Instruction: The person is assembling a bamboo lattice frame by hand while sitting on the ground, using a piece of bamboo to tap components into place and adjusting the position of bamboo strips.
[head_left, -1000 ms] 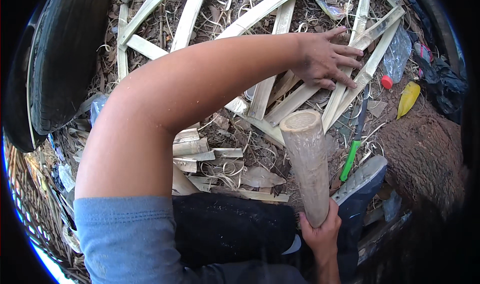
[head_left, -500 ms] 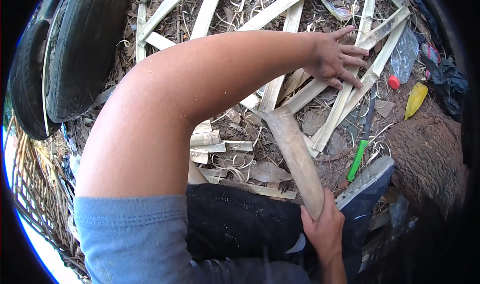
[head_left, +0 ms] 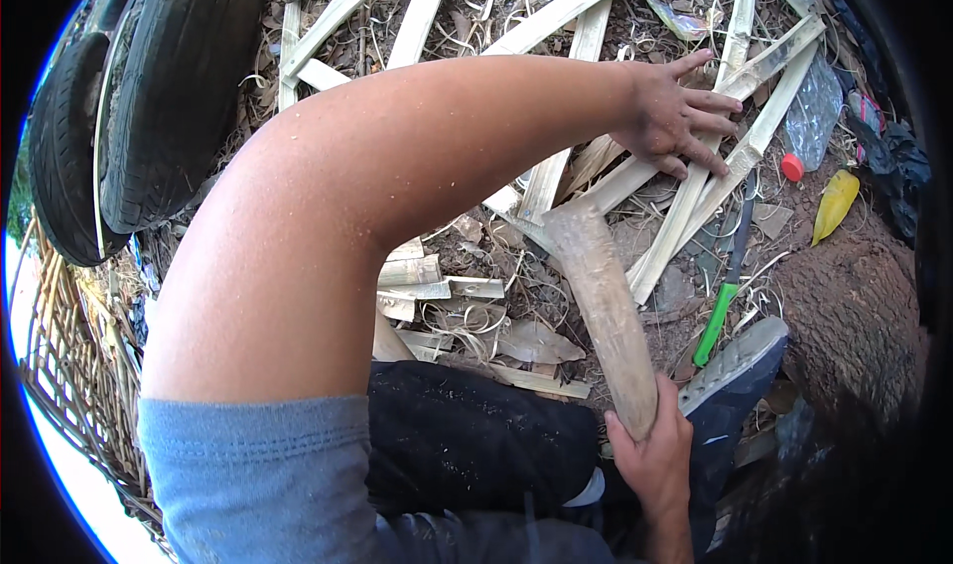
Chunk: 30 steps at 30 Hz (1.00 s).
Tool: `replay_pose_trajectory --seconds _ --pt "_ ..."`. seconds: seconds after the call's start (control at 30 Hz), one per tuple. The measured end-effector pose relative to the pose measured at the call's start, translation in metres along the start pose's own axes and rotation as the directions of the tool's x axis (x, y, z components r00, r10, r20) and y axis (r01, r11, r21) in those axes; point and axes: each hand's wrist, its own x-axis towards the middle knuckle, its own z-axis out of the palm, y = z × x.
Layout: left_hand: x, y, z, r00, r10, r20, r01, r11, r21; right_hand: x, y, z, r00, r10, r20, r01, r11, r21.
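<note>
Diagonally, wooden club (head_left: pixel 602 306) extending from right hand (head_left: pixel 657 453), pale strips (head_left: pixel 677 224) under left hand (head_left: pixel 673 119)

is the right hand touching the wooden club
Touching. The head view shows it plainly: the right hand grips the near, narrower end of the wooden club, thumb along one side and fingers along the other.

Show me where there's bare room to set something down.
Barest is the brown mound, below the yellow leaf and right of the knife, though it looks uneven. It's crowded around the left hand, among crossed wood strips.
</note>
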Motion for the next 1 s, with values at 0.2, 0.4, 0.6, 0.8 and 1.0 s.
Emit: replay_pose_trajectory --seconds 0.2,0.4,0.6,0.8,1.0 --pt "0.007 -0.003 0.006 0.999 0.026 -0.023 -0.026 1.0 0.015 0.001 0.002 0.001 1.0 0.014 -0.007 -0.014 1.0 0.006" --pt "0.006 0.001 0.002 1.0 -0.001 0.03 0.0 0.999 0.037 0.002 0.002 0.002 1.0 0.028 0.01 -0.028 0.999 0.016" --pt "0.006 -0.001 0.008 1.0 0.014 -0.025 -0.012 0.998 0.057 0.006 0.003 -0.003 0.999 -0.018 -0.031 0.017 0.999 -0.052" --pt "0.006 -0.002 0.009 0.999 0.024 -0.029 -0.023 0.999 0.026 0.006 0.016 -0.002 0.998 -0.053 -0.02 0.051 0.992 -0.114" --pt "0.007 -0.002 0.008 0.999 0.025 -0.034 -0.024 0.999 0.042 0.003 0.014 -0.003 0.997 -0.074 -0.027 0.069 0.987 -0.147"
